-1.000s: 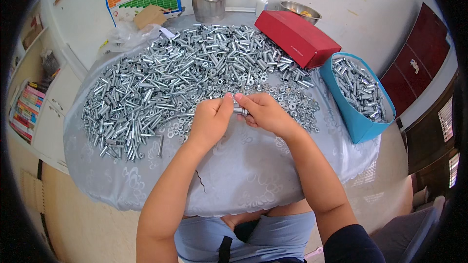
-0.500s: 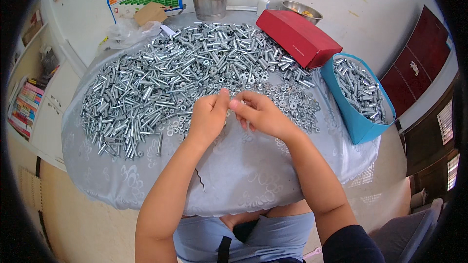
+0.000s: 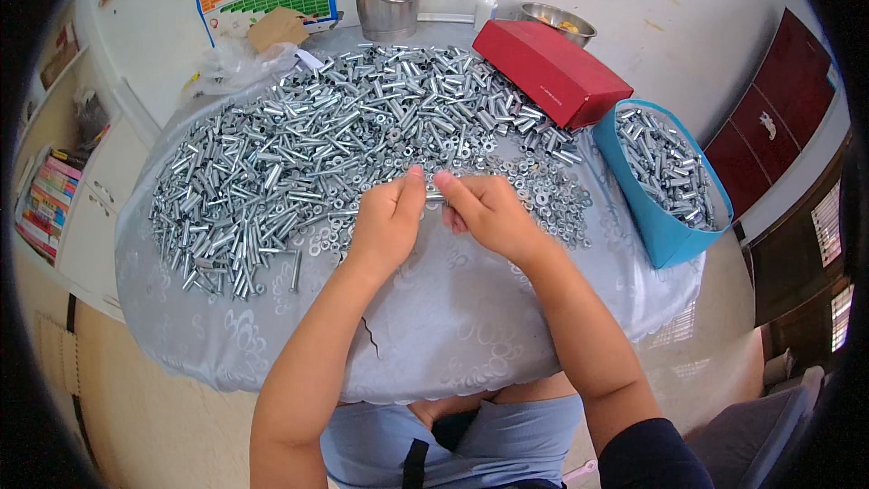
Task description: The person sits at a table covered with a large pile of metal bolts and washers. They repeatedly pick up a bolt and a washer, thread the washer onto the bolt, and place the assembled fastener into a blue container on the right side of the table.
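Note:
My left hand and my right hand meet over the near edge of a heap of silvery metal parts. Both are closed, thumbs up and close together. Between them shows a short silvery bolt, gripped from both sides; my fingers cover its ends. Long bolts and tubular sleeves make up most of the heap, to the left and beyond my hands. Just right of my right hand lie many loose washers and nuts.
A blue fabric bin full of metal parts stands at the right, beside a red box. At the back are a steel pot, spray bottle, steel bowl and plastic bag. A grey cloth covers the table.
My right hand has turned, its fingers curling in and its thumb rising beside the left one. A silvery shaft now shows between the hands. The left hand has hardly moved.

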{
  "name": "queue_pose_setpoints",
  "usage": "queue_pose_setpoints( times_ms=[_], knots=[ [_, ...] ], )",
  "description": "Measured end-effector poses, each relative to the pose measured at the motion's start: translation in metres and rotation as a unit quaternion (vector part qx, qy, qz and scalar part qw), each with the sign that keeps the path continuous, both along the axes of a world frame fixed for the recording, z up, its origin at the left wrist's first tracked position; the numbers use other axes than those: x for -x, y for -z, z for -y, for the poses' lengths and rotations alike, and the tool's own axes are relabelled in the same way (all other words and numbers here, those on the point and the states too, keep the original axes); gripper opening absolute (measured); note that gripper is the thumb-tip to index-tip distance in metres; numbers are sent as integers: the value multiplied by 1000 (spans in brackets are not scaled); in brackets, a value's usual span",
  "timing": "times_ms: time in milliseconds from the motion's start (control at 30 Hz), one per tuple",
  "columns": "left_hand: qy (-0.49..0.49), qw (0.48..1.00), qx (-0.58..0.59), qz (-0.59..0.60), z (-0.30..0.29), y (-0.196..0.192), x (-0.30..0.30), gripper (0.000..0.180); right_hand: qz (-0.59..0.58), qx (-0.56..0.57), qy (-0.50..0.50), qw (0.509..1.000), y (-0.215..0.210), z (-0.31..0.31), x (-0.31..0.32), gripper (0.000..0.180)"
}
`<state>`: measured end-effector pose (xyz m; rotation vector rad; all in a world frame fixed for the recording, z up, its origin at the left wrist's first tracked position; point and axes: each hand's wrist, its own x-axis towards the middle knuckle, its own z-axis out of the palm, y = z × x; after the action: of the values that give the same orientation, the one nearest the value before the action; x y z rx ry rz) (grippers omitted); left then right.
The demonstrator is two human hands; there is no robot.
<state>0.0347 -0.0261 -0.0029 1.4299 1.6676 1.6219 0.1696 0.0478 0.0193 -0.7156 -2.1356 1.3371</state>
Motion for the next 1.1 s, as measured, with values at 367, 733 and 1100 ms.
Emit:
queue_pose_setpoints(
  times_ms=[367, 733, 1100],
  knots=[
    [-26, 999, -24, -21, -1, 1, 1, 50, -89, -58, -8, 994, 8, 2, 7, 34],
    [-61, 955, -140, -253, 2, 2, 4, 34, 14, 308, -65, 949, -6, -4, 0, 46],
    [-83, 980, -106, -148, 2, 2, 10, 50, -560, 429, -74, 705, -30, -79, -71, 60]
  ],
)
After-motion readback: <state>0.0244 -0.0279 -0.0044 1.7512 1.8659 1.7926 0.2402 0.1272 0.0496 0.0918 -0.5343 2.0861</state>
